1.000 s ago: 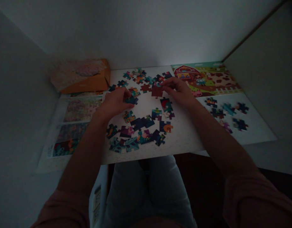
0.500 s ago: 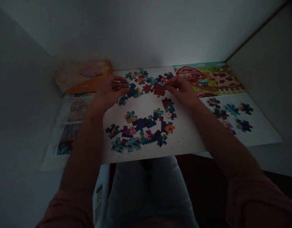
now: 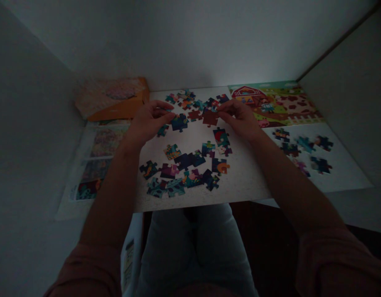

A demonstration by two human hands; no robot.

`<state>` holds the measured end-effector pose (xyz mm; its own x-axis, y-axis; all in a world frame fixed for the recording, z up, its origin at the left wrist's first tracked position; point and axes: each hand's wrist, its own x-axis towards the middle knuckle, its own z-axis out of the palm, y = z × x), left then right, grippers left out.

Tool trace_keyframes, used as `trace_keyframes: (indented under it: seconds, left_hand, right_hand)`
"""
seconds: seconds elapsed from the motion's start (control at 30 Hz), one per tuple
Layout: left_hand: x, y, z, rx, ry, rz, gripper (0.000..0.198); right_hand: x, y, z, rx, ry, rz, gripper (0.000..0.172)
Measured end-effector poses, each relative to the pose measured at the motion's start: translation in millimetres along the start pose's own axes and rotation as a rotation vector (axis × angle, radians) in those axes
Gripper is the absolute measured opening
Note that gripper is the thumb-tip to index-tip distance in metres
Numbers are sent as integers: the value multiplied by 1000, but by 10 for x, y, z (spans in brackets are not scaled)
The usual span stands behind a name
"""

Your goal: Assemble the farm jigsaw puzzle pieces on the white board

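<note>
Between the thumb and fingers of my left hand (image 3: 152, 119) is a dark blue jigsaw piece (image 3: 180, 122), at the left of the far cluster. My right hand (image 3: 239, 117) pinches a reddish-brown jigsaw piece (image 3: 210, 118) by its right edge. A gap separates the two held pieces. Another reddish-brown piece (image 3: 195, 115) lies between them. Loose multicoloured pieces (image 3: 185, 99) crowd just behind my hands. Nearer to me, more pieces (image 3: 184, 161) lie in a rough arc on the white board (image 3: 240, 181).
At the back left sits an orange box (image 3: 116, 99), with a printed picture sheet (image 3: 95, 165) in front of it. A farm-scene puzzle (image 3: 277, 103) lies at the back right. Several loose pieces (image 3: 320, 165) rest before it. Walls (image 3: 190, 45) border the table behind and beside.
My left hand has shifted a little to the right, and the dark blue piece at its fingertips has moved right and turned. My right hand stays almost still with the reddish-brown piece.
</note>
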<state>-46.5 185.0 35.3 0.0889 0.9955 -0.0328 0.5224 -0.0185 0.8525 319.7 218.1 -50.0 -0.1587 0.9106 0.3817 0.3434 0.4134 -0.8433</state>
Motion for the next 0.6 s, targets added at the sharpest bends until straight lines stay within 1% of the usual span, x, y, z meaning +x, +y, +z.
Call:
trace_keyframes:
  seconds: [0.17, 0.3, 0.53, 0.6]
  left_hand:
    - [7, 14, 12, 49, 5, 14, 29]
    - [8, 42, 29, 26, -6, 6, 31]
    - [-25, 57, 21, 38, -65, 1, 40]
    - [-54, 64, 25, 32, -105, 4, 44]
  right_hand:
    - [11, -15, 5, -3, -6, -5, 41]
    - [13, -41, 14, -2, -10, 13, 43]
    - [-3, -13, -28, -38, 0, 17, 40]
    - [0, 7, -37, -46, -5, 26, 40]
